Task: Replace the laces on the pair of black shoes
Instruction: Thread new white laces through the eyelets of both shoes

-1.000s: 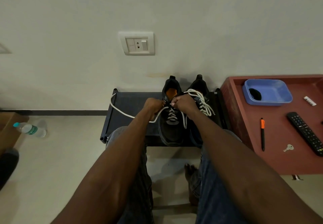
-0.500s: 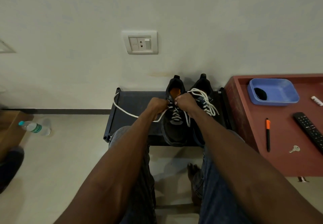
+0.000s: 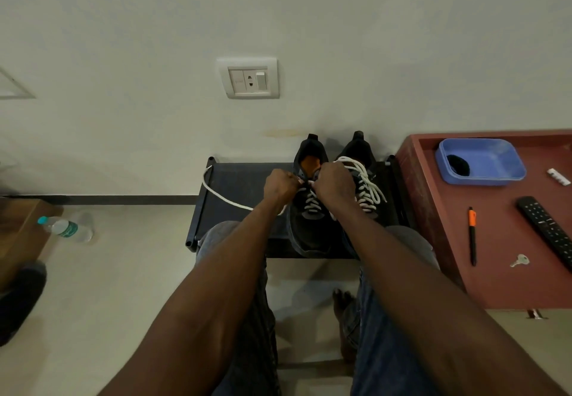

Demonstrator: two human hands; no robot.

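Both hands meet over the throat of the left black shoe [image 3: 309,228], the left hand [image 3: 280,186] and right hand [image 3: 334,183] curled and pinching its white lace [image 3: 311,205] between them. From the left hand's grip a loose lace end [image 3: 223,197] trails leftward across the black rack [image 3: 235,185]. Just right of the right hand's grip sits the fully laced right black shoe [image 3: 363,176].

Blk shoes [image 3: 312,228] on low rack [image 3: 235,185]

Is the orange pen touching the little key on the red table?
Apart. In the head view the orange pen lies on the red table with bare tabletop showing plainly between it and the key to its right.
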